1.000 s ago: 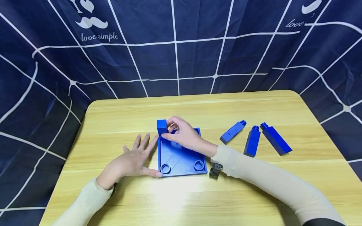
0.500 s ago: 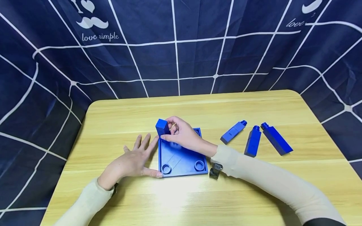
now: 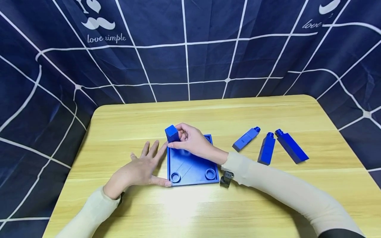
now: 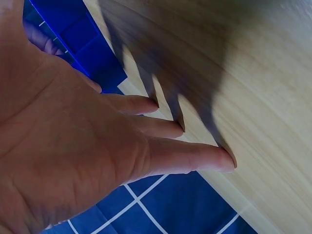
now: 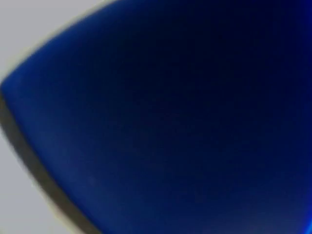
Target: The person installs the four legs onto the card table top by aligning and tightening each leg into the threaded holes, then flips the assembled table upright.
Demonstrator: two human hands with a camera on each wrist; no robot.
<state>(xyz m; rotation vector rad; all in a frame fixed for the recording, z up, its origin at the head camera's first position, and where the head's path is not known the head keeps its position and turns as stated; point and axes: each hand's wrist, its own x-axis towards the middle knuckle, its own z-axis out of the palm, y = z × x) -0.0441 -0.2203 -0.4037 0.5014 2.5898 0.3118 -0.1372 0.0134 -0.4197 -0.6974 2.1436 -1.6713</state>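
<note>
My right hand (image 3: 193, 140) pinches a square blue leg (image 3: 171, 131) between thumb and fingers, standing it up at the far left corner of a blue square panel (image 3: 190, 162). The leg's lower end is hidden. Raised round sockets (image 3: 210, 174) show in the panel's two near corners. Along the panel's left edge lies my left hand (image 3: 143, 168), fingers spread, with thumb and index fingertip right at the rim. The left wrist view shows its straight fingers (image 4: 190, 155) over the wood, beside the panel's side (image 4: 87, 39). Blurred dark blue (image 5: 170, 117) fills most of the right wrist view.
Three more blue legs lie to the right on the wooden table (image 3: 190, 215): one (image 3: 245, 138) nearest the panel, a middle one (image 3: 266, 148) and a far right one (image 3: 291, 146), each with a threaded end. A dark blue cloth (image 3: 208, 62) with white lines hangs behind.
The leg in my right hand has turned about its upright axis, so a corner edge now faces forward. The right fingers have shifted slightly on it. My left hand stays put.
</note>
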